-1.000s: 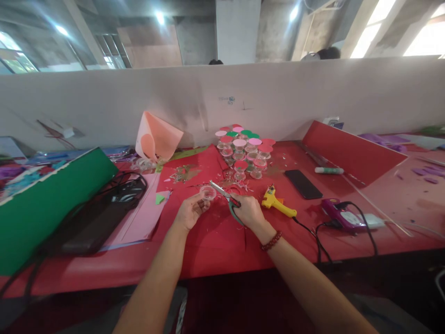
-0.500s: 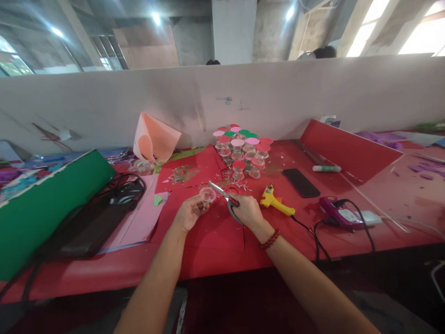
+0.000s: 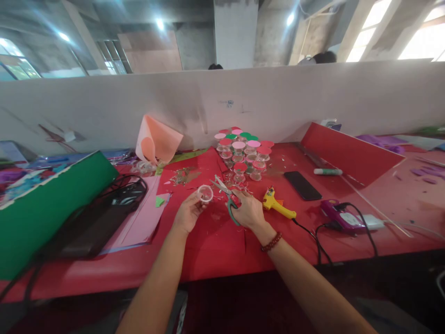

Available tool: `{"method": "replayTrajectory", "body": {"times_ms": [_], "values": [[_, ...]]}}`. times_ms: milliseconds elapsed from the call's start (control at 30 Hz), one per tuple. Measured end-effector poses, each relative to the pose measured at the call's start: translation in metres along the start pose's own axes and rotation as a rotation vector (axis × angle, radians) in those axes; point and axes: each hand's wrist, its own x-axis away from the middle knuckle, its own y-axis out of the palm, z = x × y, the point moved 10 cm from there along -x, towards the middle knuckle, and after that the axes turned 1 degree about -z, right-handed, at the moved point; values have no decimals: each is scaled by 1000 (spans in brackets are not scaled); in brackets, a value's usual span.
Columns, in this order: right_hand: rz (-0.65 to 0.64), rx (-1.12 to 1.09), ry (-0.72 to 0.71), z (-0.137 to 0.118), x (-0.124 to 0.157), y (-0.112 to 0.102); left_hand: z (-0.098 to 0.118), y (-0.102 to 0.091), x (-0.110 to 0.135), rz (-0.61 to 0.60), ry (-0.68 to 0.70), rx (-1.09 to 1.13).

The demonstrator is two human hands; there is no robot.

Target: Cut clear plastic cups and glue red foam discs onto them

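Observation:
Between the thumb and fingers of my left hand (image 3: 188,212) is a small clear plastic cup (image 3: 205,194), its round rim turned toward me. My right hand (image 3: 249,208) grips scissors (image 3: 229,202) with green handles, and their blades are spread apart, pointing up and left, just right of the cup without touching it. Beyond the hands stands a cluster of similar clear cups topped with red, pink and green paper discs (image 3: 238,145). Red paper sheets (image 3: 208,232) with scattered scraps lie beneath both hands.
A yellow glue gun (image 3: 278,204) and a black phone (image 3: 302,185) lie to the right, near a purple power socket (image 3: 342,217) with cables. A black bag (image 3: 100,222), pink paper (image 3: 146,222) and a green board (image 3: 52,208) are on the left. A white partition (image 3: 174,97) stands behind.
The scissor blades have spread from nearly closed and moved clear of the cup. The cup has shifted slightly left and its opening now faces me more.

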Motion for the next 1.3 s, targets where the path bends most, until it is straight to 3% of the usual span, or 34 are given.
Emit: {"method": "replayTrajectory", "body": {"times_ms": [167, 333, 600, 800, 1000, 1100, 1300], "values": [[16, -65, -56, -3, 2, 2, 5, -6, -2, 49, 101, -37], [-56, -168, -203, -14, 4, 11, 1, -9, -4, 85, 67, 23], [-102, -147, -211, -14, 4, 12, 12, -25, -6, 179, 120, 180], [-17, -47, -81, 1, 1, 3, 29, -19, -2, 172, 329, -142], [-32, -12, -120, -1, 2, 6, 51, -20, 14, 283, 518, -280], [-7, 107, -145, -6, 3, 4, 63, -9, 29, 299, 590, -403], [1, 224, -257, -21, 6, 1, 55, 30, 33, 72, 602, -686]]}}
